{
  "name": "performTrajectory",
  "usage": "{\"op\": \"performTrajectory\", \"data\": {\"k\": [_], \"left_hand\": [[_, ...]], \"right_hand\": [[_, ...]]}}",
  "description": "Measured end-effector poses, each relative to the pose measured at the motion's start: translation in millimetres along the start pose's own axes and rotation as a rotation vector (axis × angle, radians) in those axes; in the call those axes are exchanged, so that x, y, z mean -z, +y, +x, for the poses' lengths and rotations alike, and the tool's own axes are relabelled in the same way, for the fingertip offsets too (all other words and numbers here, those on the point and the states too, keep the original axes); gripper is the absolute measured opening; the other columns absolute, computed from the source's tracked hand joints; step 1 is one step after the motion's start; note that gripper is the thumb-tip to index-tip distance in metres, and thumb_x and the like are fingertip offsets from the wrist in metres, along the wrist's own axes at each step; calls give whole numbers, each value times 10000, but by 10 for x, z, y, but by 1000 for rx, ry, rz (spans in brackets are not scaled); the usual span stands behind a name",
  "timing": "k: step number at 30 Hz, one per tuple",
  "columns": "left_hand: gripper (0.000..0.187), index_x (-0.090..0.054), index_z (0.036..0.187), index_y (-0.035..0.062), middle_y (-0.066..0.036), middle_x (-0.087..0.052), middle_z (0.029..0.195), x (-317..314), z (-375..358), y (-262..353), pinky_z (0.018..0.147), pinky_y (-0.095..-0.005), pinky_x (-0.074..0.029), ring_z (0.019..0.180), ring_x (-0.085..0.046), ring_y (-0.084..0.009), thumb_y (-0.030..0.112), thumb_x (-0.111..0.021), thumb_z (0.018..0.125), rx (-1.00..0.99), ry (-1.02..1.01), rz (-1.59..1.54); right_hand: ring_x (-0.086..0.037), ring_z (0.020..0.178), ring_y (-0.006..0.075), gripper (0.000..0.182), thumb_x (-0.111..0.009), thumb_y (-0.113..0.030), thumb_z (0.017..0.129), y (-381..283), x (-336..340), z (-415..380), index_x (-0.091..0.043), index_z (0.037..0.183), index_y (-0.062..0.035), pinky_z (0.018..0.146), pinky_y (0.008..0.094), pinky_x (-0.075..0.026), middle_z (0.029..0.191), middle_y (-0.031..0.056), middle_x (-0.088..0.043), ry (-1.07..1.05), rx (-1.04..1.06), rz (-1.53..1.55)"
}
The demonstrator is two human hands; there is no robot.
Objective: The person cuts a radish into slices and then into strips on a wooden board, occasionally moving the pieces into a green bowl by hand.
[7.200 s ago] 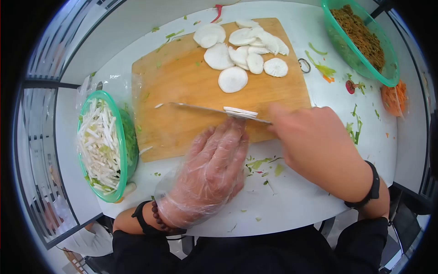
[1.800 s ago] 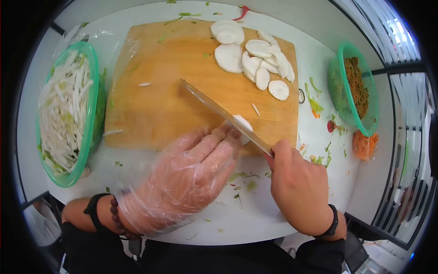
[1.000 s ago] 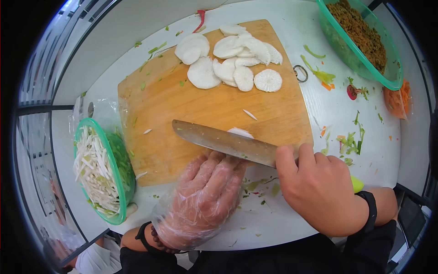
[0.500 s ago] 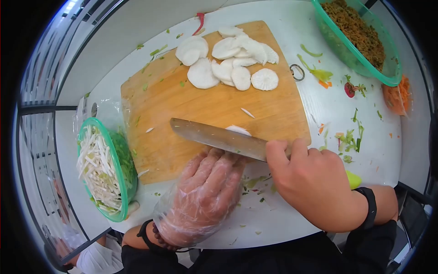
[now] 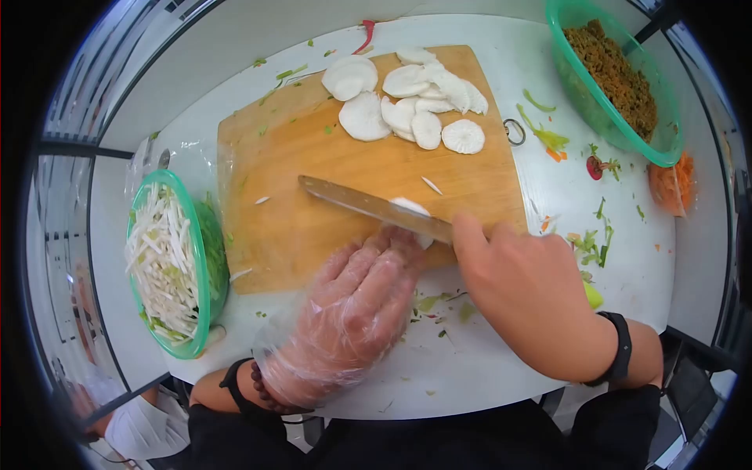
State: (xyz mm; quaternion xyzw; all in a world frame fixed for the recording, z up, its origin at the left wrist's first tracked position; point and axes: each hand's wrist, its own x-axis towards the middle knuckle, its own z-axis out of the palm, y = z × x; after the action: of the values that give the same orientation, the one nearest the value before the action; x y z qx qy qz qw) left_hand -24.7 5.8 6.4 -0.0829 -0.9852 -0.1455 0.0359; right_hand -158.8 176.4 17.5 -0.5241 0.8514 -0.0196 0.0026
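Observation:
My right hand (image 5: 529, 294) grips the handle of a large knife (image 5: 368, 205). Its blade points left across the wooden cutting board (image 5: 290, 188), over a white radish slice (image 5: 409, 207). In a clear plastic glove, my left hand (image 5: 356, 305) has its fingers bent, their tips pressing that slice to the board close to the blade. Part of the slice is hidden by the blade and fingers. More round radish slices (image 5: 364, 117) lie overlapping at the board's far end. Thin white slivers (image 5: 432, 186) are scattered on the wood.
Left of the board, a green basket (image 5: 205, 274) holds white shreds and chopped greens. A green bowl (image 5: 576, 86) of brown crumbly food stands at the back right, beside a bag of shredded carrot (image 5: 671, 184). Vegetable scraps (image 5: 599, 243) litter the white table. A person's white sleeve shows lower left.
The view has shifted slightly. The knife blade has tilted more edge-on and its tip sits higher, so more of the slice shows beneath it. Both hands keep nearly the same places.

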Motion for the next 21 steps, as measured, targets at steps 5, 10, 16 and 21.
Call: {"op": "performTrajectory", "data": {"k": [5,10,16,21], "left_hand": [[528,-632,1269,-60,-188,-615,1328,-35,-17,-41,1037,-477,-489,1288,-588,-377,26,-722,757,-35,74,-8],[446,-646,1240,-61,-177,-630,1309,-34,-38,-57,1005,-459,-505,1277,-603,-341,21,-679,803,-43,123,-12],[380,-659,1172,-61,-190,-623,1315,-52,-58,-82,1008,-453,-504,1281,-595,-331,82,-644,821,-58,113,-15],[276,-677,1047,-29,-179,-658,1257,-56,-54,-59,1003,-444,-504,1226,-620,-318,135,-634,830,-37,107,-7]], "right_hand": [[-640,506,226,152,-651,-107,845,156,67,33,-516,913,-89,451,355,-487,623,56,-588,-12,-35,-113],[-618,485,276,156,-643,-124,880,112,204,-40,-506,936,-74,433,402,-447,604,73,-565,-54,1,26],[-598,449,255,139,-629,-117,905,65,187,-68,-496,927,-81,410,381,-427,608,56,-561,-119,41,-9],[-624,467,215,158,-640,-74,848,-50,65,-124,-497,916,-80,413,349,-455,641,62,-581,-103,23,-174]]}}
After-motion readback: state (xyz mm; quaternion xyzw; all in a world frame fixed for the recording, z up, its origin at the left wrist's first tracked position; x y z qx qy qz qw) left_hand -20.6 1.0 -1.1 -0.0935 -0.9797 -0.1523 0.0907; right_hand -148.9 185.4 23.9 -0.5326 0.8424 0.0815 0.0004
